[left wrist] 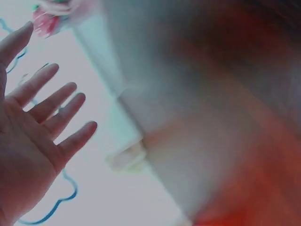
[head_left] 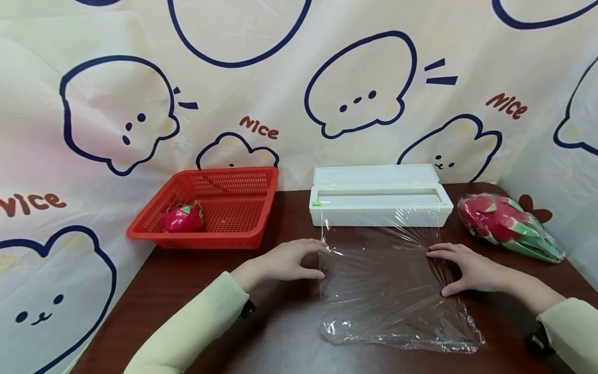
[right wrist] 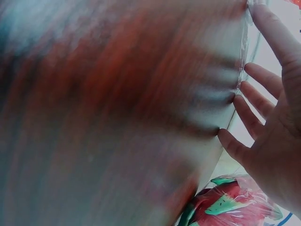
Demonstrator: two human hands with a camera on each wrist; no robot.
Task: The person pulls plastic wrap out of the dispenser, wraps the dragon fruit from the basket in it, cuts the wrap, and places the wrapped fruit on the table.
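Observation:
A sheet of clear cling film [head_left: 378, 291] lies on the dark table, drawn out from a white cling film dispenser [head_left: 378, 218] whose lid is up. Its near end is crumpled. My left hand [head_left: 289, 262] is at the film's left edge, fingers spread and fairly straight; in the left wrist view the same hand [left wrist: 28, 146] has nothing in its palm. On the right edge of the film rest the fingertips of my right hand [head_left: 472, 270]. The right wrist view shows that hand [right wrist: 282, 122] with fingers extended and their tips touching the surface.
Behind and left stands a red plastic basket [head_left: 210, 240] with a dragon fruit [head_left: 182, 218] inside. A film-wrapped dragon fruit [head_left: 506, 223] lies right of the dispenser. A green slider [head_left: 316, 203] sits at the dispenser's left end. A cartoon-printed cloth [head_left: 289, 93] hangs behind the table.

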